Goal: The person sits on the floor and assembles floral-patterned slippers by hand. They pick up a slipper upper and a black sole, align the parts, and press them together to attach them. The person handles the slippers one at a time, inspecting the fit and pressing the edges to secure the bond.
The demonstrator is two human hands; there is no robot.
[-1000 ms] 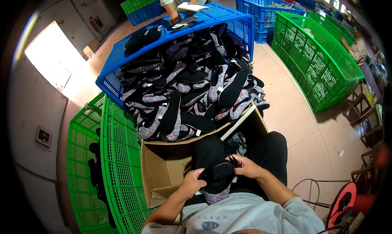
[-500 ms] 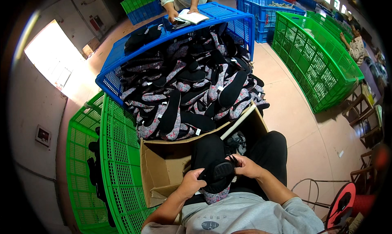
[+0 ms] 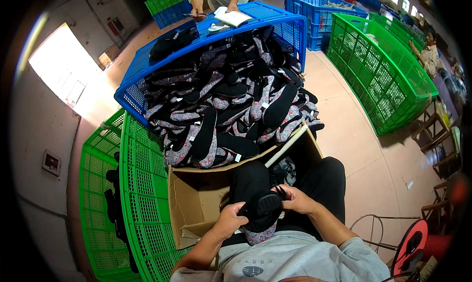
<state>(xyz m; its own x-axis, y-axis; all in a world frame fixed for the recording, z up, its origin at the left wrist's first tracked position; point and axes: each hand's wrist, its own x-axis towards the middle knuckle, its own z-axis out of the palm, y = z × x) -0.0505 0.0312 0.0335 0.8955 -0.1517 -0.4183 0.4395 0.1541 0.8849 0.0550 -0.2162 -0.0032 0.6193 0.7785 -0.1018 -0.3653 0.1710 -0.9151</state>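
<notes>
In my lap lies a cloth shoe (image 3: pixel 268 206) with a black ridged sole patch facing up and a grey-pink floral part towards my shirt. My left hand (image 3: pixel 230 220) is closed on its left edge, thumb on top. My right hand (image 3: pixel 298 201) is closed at the shoe's right side, fingers pinched around a small dark thing that I cannot make out. Ahead of my knees, a heap of similar floral shoes with black soles (image 3: pixel 231 105) spills from a tipped blue crate (image 3: pixel 129 75).
An opened cardboard box (image 3: pixel 183 196) with a pale tube (image 3: pixel 287 147) stands before my knees. Green crates (image 3: pixel 142 183) flank me at left; another green crate (image 3: pixel 373 80) stands right. A red reel (image 3: pixel 412 247) is near my right elbow. Across the blue crate, a person's hands are by an open notebook (image 3: pixel 233 18).
My hands and the shoe have barely moved. The co-worker's hand at the left has shifted leftward away from the notebook, with a thin object in it. The person far right has moved slightly.
</notes>
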